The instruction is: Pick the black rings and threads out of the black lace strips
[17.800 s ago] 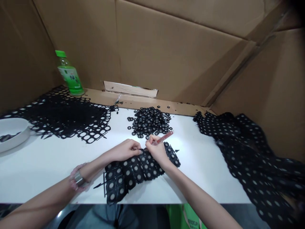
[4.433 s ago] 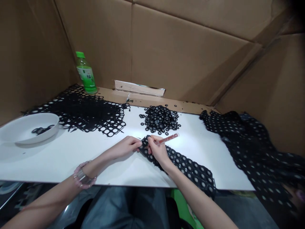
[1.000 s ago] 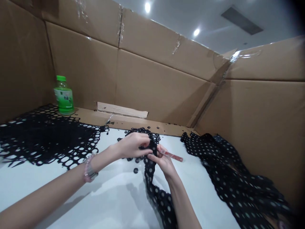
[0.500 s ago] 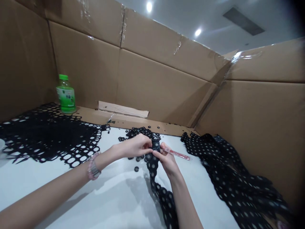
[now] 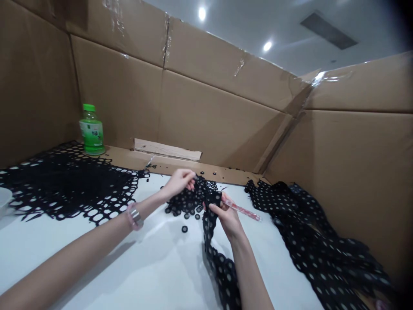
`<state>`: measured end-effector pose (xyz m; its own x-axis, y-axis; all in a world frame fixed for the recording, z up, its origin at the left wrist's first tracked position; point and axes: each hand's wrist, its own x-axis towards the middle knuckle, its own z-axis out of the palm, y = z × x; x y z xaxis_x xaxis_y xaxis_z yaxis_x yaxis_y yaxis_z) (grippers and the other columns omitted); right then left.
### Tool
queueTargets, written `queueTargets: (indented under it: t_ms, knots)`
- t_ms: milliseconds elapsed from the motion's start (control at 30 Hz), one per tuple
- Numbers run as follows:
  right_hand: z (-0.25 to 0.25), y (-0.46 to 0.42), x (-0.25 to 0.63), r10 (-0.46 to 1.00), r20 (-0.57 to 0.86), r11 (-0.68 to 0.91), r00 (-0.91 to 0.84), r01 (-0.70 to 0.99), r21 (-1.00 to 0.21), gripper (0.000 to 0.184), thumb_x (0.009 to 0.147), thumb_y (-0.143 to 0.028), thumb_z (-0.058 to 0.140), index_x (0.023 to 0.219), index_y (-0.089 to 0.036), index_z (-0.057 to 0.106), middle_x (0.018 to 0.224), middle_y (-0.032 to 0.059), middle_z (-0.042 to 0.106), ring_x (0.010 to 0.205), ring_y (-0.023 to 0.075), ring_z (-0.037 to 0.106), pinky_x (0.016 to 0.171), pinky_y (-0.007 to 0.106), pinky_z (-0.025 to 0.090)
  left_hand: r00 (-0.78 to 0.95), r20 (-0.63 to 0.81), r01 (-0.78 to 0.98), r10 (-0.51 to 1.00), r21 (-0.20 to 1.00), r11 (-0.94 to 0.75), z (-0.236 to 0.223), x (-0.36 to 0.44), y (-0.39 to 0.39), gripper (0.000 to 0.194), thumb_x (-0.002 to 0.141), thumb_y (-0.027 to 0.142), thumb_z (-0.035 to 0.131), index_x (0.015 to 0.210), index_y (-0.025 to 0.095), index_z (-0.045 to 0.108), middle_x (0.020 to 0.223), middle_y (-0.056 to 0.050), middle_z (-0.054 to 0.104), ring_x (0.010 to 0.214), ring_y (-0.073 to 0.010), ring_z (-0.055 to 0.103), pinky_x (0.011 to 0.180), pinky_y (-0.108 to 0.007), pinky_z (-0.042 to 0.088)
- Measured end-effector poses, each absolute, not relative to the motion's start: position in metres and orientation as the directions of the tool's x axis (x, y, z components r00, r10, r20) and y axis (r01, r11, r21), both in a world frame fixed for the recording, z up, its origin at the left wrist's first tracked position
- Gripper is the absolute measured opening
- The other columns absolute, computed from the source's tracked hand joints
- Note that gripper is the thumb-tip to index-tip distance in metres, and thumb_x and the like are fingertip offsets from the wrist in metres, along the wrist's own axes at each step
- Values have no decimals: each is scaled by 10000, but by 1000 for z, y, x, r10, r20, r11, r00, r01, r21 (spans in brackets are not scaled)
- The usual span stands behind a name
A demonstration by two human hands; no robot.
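Lace strip (image 5: 213, 245) runs from right hand (image 5: 226, 217) to frame's lower edge.

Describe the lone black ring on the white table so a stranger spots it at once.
On the white table, find the heap of black rings by the person's left hand. Just below the heap lies one black ring, set apart on bare white surface, touching nothing.

a workshop booth (taped cardboard walls (image 5: 219, 116), white bench (image 5: 277, 275))
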<state>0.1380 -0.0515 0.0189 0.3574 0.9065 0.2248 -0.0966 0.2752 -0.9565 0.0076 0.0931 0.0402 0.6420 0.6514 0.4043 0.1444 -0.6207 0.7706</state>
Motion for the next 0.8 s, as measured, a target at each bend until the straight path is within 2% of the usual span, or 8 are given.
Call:
queueTargets:
  t_ms: [100, 300, 367, 433, 533, 600, 700, 800]
  knots:
    - [20, -51, 137, 891, 238, 287, 387, -74, -955, 365, 583, -293, 704, 693, -231, 362, 586, -63, 475, 571, 144, 505, 587, 281, 420, 571, 461, 221, 679, 710, -669, 37, 17, 112, 322, 875, 287, 283, 687, 140, 500, 572, -24, 565, 520, -129, 560, 538, -237, 451]
    - [22, -49, 136, 825, 290, 339, 485, -14, -941, 371, 579, -262, 695, 661, -231, 335, 552, -79, 445, 530, 120, 459, 557, 260, 409, 603, 519, 291, 606, 565, -772, 24, 47, 113, 48, 734, 163, 524, 739, 149, 570, 857, -88, 600, 779, -200, 576, 722, -298, 426]
    - [25, -50, 138, 818, 299, 347, 492, -7, -938, 382, 586, -260, 687, 665, -233, 314, 536, -89, 414, 500, 107, 426, 536, 249, 396, 598, 549, 287, 584, 533, -796, 28, 47, 103, 97, 719, 185, 557, 810, 157, 576, 933, -88, 587, 857, -213, 557, 745, -297, 412]
    - [30, -53, 139, 805, 313, 359, 504, 5, -933, 402, 591, -249, 681, 665, -234, 287, 527, -100, 367, 476, 90, 375, 514, 232, 373, 603, 567, 255, 561, 529, -809, 38, 39, 86, 133, 768, 287, 531, 788, 161, 569, 859, -55, 591, 811, -189, 550, 706, -271, 406]
    - [46, -60, 134, 749, 362, 363, 555, 113, -925, 424, 607, -223, 669, 655, -231, 249, 529, -108, 281, 467, 70, 281, 467, 198, 299, 719, 494, 151, 489, 575, -804, 55, 11, 49, 374, 841, 436, 402, 631, 153, 528, 583, 11, 534, 556, -113, 486, 545, -216, 354]
    - [60, -67, 125, 682, 430, 340, 592, 265, -903, 414, 622, -203, 658, 643, -226, 245, 548, -102, 239, 477, 68, 239, 448, 192, 255, 802, 436, 107, 407, 567, -817, 64, -8, 23, 374, 784, 482, 488, 615, 150, 522, 549, 27, 528, 506, -92, 455, 506, -201, 315]
    - [83, -79, 106, 582, 551, 330, 598, 446, -832, 398, 632, -172, 649, 636, -220, 253, 588, -90, 232, 495, 68, 238, 452, 194, 255, 786, 460, 126, 412, 534, -836, 75, -29, -6, 292, 770, 404, 537, 626, 151, 507, 582, 29, 538, 519, -83, 446, 512, -198, 296]
    - [101, -96, 93, 551, 581, 377, 599, 443, -813, 381, 639, -186, 665, 655, -220, 285, 609, -85, 272, 513, 71, 282, 471, 196, 282, 737, 506, 93, 449, 581, -808, 89, -41, -20, 244, 831, 282, 444, 636, 148, 503, 601, 27, 515, 553, -85, 431, 534, -198, 308]
